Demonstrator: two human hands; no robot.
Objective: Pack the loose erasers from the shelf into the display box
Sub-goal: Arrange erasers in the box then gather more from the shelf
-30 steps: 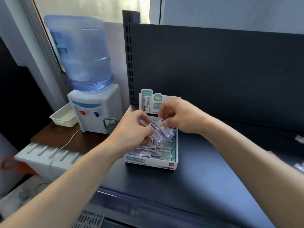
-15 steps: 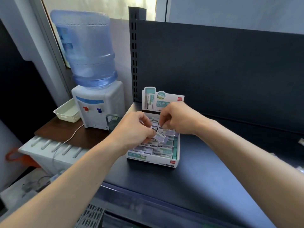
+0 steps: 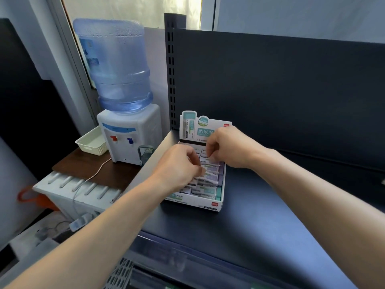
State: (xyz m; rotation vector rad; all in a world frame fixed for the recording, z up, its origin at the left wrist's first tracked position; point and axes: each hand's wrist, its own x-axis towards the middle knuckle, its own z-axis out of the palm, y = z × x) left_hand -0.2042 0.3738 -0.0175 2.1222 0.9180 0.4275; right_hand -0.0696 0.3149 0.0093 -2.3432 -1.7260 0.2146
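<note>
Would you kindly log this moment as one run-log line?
step: packing; left hand: pinches small wrapped eraser over white-and-teal cardboard display box; right hand: fingers curled into box

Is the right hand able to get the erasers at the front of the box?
Probably yes. The right hand is over the box, and the front erasers lie uncovered; the left hand only blocks the left side.

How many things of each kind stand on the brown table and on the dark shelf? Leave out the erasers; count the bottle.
Water dispenser: 1
Water bottle: 1
Cream basket: 1
Grey cup: 1
Display box: 1
Total: 5
</note>
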